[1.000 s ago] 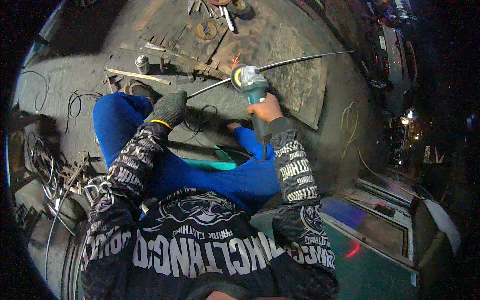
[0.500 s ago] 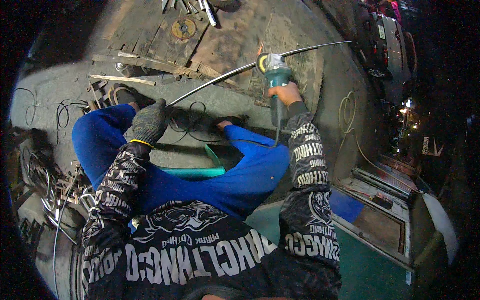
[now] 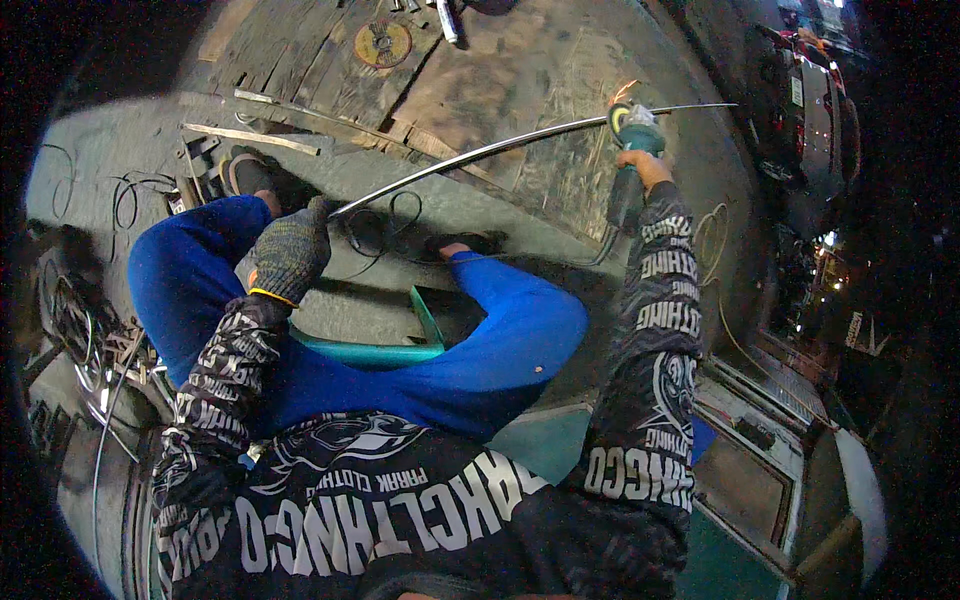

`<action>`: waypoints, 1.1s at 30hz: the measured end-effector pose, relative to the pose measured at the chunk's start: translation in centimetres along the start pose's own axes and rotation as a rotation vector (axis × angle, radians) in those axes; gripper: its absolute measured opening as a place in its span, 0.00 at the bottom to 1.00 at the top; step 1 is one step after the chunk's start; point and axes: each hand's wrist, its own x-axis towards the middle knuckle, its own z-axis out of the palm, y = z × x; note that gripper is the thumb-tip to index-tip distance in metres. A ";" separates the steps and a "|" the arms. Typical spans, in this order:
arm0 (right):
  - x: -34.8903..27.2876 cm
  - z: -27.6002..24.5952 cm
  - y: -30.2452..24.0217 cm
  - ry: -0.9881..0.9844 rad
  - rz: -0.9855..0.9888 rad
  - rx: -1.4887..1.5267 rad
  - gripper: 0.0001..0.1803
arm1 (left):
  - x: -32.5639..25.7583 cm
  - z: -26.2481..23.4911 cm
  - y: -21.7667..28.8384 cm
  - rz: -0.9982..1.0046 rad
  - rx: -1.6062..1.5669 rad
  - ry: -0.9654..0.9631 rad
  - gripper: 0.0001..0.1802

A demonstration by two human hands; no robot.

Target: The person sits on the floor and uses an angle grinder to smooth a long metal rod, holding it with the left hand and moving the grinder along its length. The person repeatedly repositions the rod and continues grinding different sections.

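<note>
My left hand, in a grey knit glove with a yellow cuff edge, is closed round the near end of a long thin metal rod. The rod runs off to the far right above a wooden board. My bare right hand is wrapped round a teal angle grinder. The grinder's yellowish disc meets the rod towards its far end, and orange sparks fly up there. A power cord trails from the grinder's rear back towards my legs.
A worn wooden board lies ahead, with a loose round disc and short metal pieces on it. Wood strips lie at its near edge. Scrap metal is piled at left; a metal frame stands at right.
My right hand has carried the grinder rightward along the rod, nearer its far end. Sparks are brighter now. My left hand keeps its hold on the rod.
</note>
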 end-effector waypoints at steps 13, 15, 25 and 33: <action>0.4 1.6 0.5 0.045 -0.031 -0.028 0.20 | -0.5 1.7 -1.4 0.099 -0.060 0.091 0.10; -1.9 3.1 -0.8 0.030 -0.166 -0.197 0.23 | -1.0 1.7 -1.5 0.120 -0.071 0.103 0.09; -12.5 12.5 -6.9 0.073 0.094 -0.098 0.31 | -2.9 1.2 -2.3 0.151 -0.086 0.102 0.13; -20.6 17.3 -13.8 0.041 0.094 -0.017 0.36 | -3.8 1.1 -2.4 0.170 -0.050 0.072 0.17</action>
